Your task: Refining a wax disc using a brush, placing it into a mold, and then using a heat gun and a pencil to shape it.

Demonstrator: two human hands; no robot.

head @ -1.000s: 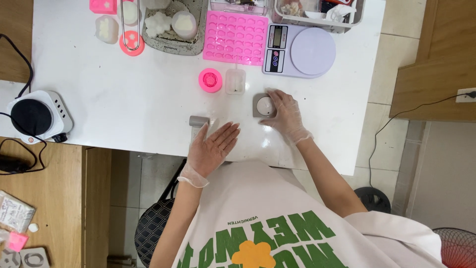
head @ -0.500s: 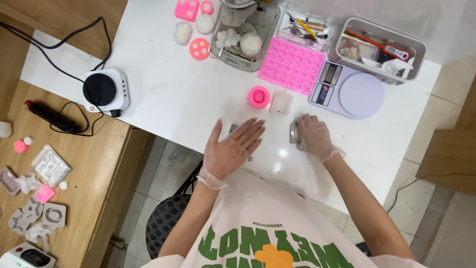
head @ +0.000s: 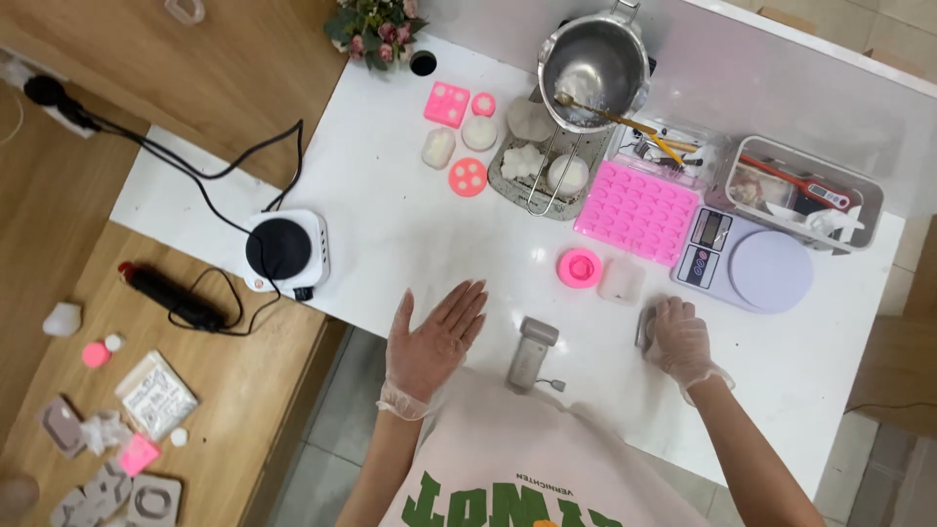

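Uncovered now, upright grey device (head: 530, 354) beside flat left hand (head: 432, 344); right hand (head: 678, 340) fingers clasp mould (head: 646, 328).

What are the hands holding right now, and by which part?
The right hand covers a small grey mould on the white table, gripping it from above. The left hand is flat, open and holds nothing.

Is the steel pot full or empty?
Nearly empty: the pot shows bare metal inside with only a pale smear, and a gold spoon lies across its rim.
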